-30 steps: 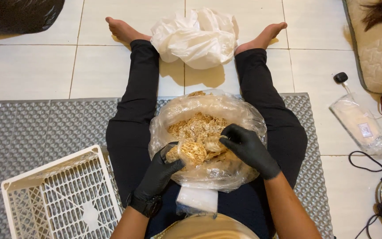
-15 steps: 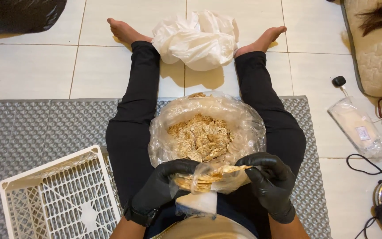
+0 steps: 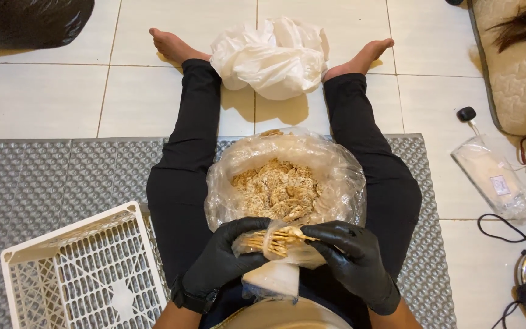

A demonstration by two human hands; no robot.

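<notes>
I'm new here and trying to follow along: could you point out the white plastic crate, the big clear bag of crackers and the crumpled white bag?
White plastic crate (image 3: pixel 83 274), head view, on its grid floor.
Big clear bag of crackers (image 3: pixel 284 183), head view, on the crackers inside.
Crumpled white bag (image 3: pixel 272 58), head view, on its middle folds.

Bright, even indoor light, soft shadows under the white bag (image 3: pixel 272 56), sharp focus throughout.

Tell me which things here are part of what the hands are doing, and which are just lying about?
In use:
left hand and right hand, holding a small clear bag of crackers
big clear bag of crackers

Lying about:
white crate
crumpled white bag
grey mat
bottle in plastic
</notes>
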